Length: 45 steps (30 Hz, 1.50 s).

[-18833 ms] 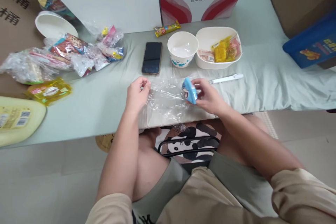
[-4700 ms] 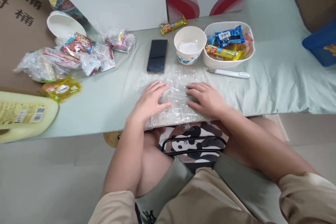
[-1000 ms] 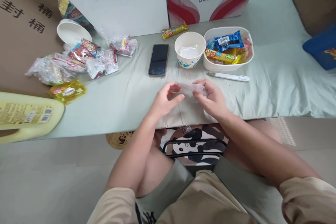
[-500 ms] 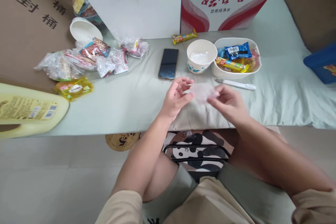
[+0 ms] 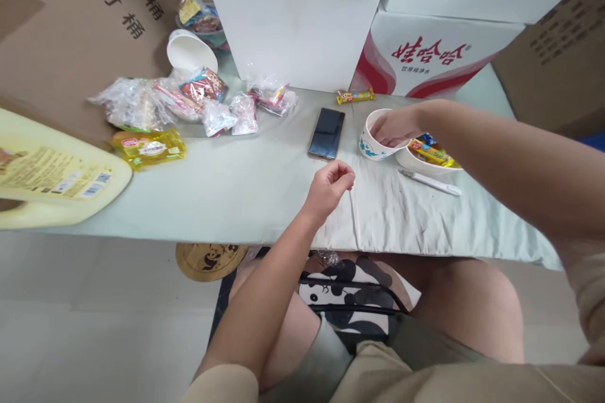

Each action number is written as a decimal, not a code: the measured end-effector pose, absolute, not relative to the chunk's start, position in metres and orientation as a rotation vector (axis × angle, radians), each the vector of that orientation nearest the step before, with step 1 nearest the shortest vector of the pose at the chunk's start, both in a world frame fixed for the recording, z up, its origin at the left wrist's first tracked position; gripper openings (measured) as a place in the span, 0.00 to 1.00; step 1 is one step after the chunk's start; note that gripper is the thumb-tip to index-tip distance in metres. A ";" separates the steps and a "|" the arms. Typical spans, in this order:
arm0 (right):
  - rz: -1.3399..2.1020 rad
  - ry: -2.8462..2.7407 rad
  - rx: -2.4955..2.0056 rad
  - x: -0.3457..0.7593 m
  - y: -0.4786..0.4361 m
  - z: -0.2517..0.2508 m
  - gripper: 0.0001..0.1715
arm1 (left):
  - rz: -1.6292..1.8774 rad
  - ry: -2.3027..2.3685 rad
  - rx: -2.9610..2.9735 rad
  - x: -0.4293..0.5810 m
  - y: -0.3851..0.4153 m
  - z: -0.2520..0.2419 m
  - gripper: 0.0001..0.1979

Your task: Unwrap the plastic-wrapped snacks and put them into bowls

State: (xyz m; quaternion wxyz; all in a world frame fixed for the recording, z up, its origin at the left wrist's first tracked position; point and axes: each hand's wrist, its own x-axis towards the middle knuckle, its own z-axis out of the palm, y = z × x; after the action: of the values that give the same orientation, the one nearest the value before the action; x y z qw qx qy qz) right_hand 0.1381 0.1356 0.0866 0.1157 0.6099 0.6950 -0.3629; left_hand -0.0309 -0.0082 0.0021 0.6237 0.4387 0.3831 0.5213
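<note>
My right hand (image 5: 394, 127) reaches down into a white paper cup (image 5: 373, 150) with a blue-green leaf print. Its fingers are bent and close together, and the cup wall hides the tips and whatever they hold. Over the cloth, in front of a dark phone (image 5: 327, 132), my left hand (image 5: 331, 186) is curled closed with nothing visible in it. Beside the cup, partly covered by my right arm, stands a white tub (image 5: 428, 167) of wrapped snacks. A white utility knife (image 5: 431, 182) lies in front of that tub.
Snack packets (image 5: 203, 85) and a yellow packet (image 5: 150, 148) lie at the left, near a tipped white bowl (image 5: 189, 52). A large pale-yellow jug (image 5: 61, 170) stands at the left edge. White boxes (image 5: 293, 31) line the back, with a small yellow snack (image 5: 355, 96) before them.
The thin whitish translucent piece between my hands is out of sight. My right hand has moved into the cup. My left hand has closed its fingers. The view has shifted.
</note>
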 end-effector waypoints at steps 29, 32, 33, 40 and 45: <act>-0.459 2.803 1.905 -0.046 0.200 0.048 0.24 | 1.261 1.042 0.743 -0.050 -0.001 0.015 0.09; -0.489 2.911 2.041 -0.018 0.167 0.069 0.21 | 1.277 1.055 0.720 -0.051 -0.001 0.014 0.09; -0.478 2.939 2.094 -0.002 0.150 0.072 0.20 | 1.293 1.059 0.690 -0.052 -0.001 0.014 0.08; -0.197 3.272 2.267 0.128 -0.013 -0.001 0.18 | 1.063 0.642 0.351 -0.048 0.000 0.014 0.23; -0.487 3.004 2.440 0.155 -0.062 -0.047 0.15 | 0.930 0.721 0.643 -0.011 -0.010 -0.005 0.37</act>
State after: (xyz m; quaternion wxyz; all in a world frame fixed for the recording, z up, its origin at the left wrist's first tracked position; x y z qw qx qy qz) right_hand 0.1549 -0.0622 -0.0468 -0.3705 0.5811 0.7153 -0.1161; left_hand -0.0115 -0.0101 -0.0045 0.7836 0.2980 0.3341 0.4307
